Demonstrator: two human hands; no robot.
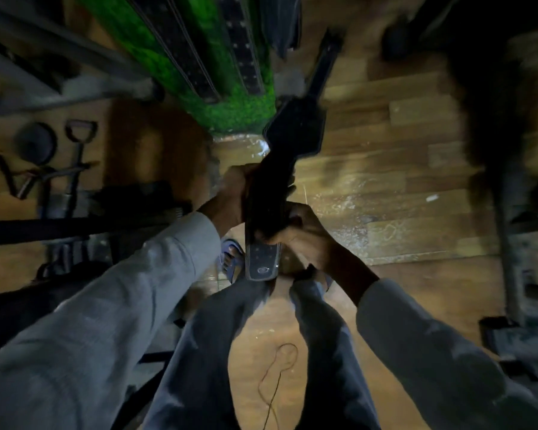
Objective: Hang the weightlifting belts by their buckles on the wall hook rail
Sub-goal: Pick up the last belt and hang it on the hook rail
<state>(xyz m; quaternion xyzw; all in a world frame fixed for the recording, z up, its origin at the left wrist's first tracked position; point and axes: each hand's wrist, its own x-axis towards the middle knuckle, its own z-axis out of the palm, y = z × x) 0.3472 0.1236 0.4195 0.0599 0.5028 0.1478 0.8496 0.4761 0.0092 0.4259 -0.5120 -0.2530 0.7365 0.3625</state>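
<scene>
Belt [288, 156]: black, wide padded middle, narrow stitched end nearest; held above wooden floor [385, 187]. Right hand [295, 234] grips the near end; left hand [230, 197] grips farther up. Beyond: two black belts [180, 51] hanging on green wall [230, 119].

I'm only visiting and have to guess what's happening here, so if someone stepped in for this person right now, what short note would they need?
Left hand: grips the dark belt partway along its length.
Right hand: grips the same belt lower down, just above its studded end.
The belt runs from the hands up and away over the wooden floor; its far end is blurred.
Done: at least two belts already hang against the green wall panel.
Left: hook this belt up by its buckle. Neither the buckle nor the hook rail is visible here, so find both first.
</scene>
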